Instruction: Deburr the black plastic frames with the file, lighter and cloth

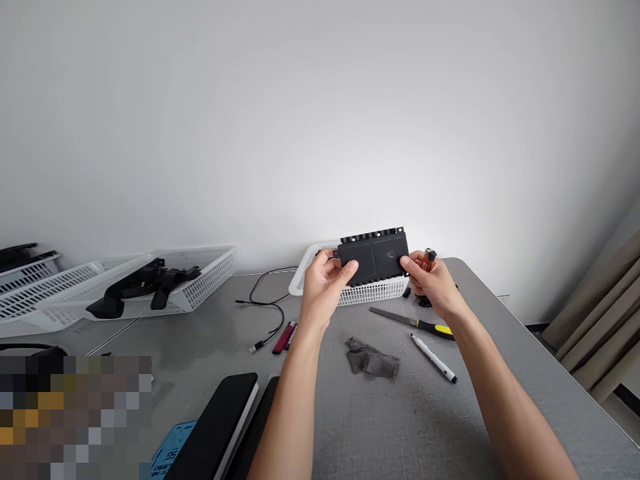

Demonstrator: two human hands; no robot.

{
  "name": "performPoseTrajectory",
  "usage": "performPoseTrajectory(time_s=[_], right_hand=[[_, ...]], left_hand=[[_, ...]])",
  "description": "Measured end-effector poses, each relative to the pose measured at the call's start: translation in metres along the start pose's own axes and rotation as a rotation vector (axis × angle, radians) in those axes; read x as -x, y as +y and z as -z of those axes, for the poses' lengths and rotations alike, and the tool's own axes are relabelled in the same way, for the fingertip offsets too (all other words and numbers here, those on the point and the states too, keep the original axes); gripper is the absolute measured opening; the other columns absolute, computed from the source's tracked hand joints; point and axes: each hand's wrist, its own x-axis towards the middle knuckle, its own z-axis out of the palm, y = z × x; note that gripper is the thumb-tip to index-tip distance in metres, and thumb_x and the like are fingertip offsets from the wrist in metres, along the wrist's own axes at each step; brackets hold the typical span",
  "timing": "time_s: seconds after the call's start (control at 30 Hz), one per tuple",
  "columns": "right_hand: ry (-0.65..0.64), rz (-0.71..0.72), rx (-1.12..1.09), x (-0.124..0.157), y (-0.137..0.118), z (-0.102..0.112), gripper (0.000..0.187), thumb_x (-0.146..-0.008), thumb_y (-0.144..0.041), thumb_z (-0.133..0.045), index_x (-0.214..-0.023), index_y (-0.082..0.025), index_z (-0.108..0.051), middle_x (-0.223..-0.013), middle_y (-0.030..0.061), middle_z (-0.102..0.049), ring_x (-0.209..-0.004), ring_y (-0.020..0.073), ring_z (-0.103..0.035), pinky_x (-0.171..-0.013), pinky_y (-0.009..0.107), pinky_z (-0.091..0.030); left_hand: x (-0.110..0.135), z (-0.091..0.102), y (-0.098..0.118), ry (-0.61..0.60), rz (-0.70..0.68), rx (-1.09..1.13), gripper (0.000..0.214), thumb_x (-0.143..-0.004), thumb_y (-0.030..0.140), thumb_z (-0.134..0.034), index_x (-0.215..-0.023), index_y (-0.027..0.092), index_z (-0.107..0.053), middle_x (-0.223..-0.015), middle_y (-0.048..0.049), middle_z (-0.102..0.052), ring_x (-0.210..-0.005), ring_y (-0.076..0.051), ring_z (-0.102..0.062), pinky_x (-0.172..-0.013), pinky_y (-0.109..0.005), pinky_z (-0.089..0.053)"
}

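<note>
Both my hands hold up a flat black plastic block (374, 256) with a row of small knobs along its top edge. My left hand (324, 283) grips its left end, thumb on the front face. My right hand (434, 281) pinches its right end. The block hangs above a white mesh basket (373, 291) at the table's far edge. An orange lighter (429, 259) stands just behind my right hand.
On the grey table (350, 413) lie a yellow-handled file (413, 322), a white pen (433, 359), a crumpled grey cloth (371, 358), a black cable (266, 308), red and blue lighters (285, 337) and black flat cases (220, 430). White baskets (200, 283) with black parts sit at left.
</note>
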Motion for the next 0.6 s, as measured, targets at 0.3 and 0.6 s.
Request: performPoseTrajectory(time_s=[0.3,0.6], right_hand=[[-0.153,-0.058,0.426,-0.01,0.038,0.008,0.025,-0.093,-0.046,-0.044,-0.098,-0.023,-0.036,-0.07,-0.0049,-0.043,-0.058,0.0111,-0.037,-0.052,0.023,-0.032],[-0.505,-0.395,1.062,-0.012,0.102,-0.031,0.02,-0.064,-0.014,-0.075,-0.075,-0.018,-0.059,-0.082,0.0051,-0.066,-0.082,0.0222,-0.061,-0.065,0.028,-0.04]], left_hand=[[-0.006,0.0,-0.006,0.199,-0.07,0.013,0.04,-0.066,0.039,-0.079,-0.092,0.017,-0.057,-0.098,-0.0077,-0.069,-0.093,-0.019,-0.066,-0.088,-0.032,-0.049],[-0.004,-0.002,-0.003,0.164,-0.063,0.034,0.043,-0.064,0.039,-0.08,-0.093,0.017,-0.057,-0.098,-0.0081,-0.071,-0.094,-0.02,-0.067,-0.09,-0.034,-0.05]])
